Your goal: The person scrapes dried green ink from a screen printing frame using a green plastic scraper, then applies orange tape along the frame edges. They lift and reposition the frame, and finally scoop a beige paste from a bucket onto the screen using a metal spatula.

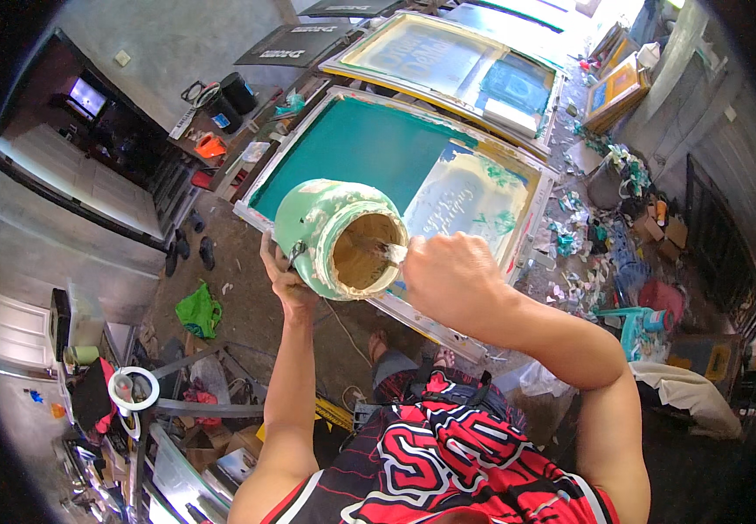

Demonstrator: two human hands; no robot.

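Note:
A pale green plastic tub (301, 215), crusted with dried paint, is tilted with its mouth toward me. My left hand (287, 285) is wrapped round its lower left side, near the handle's fixing. My right hand (450, 276) is closed at the tub's right rim, gripping a whitish, paint-coated stirring tool (393, 252) that reaches inside. What the tool's far end looks like is hidden. Tan, paint-like residue (359, 259) coats the inner wall. Just beyond the tub lies a large screen-printing frame (352, 140) with green mesh and a pale lettered section.
A second printing frame (422, 52) lies farther back, with dark boards (295, 45) to its left. Black containers (237, 93) stand on a side bench. Scraps litter the floor at right, around a turquoise stool (631, 330). A green bag (198, 311) lies on the floor at left.

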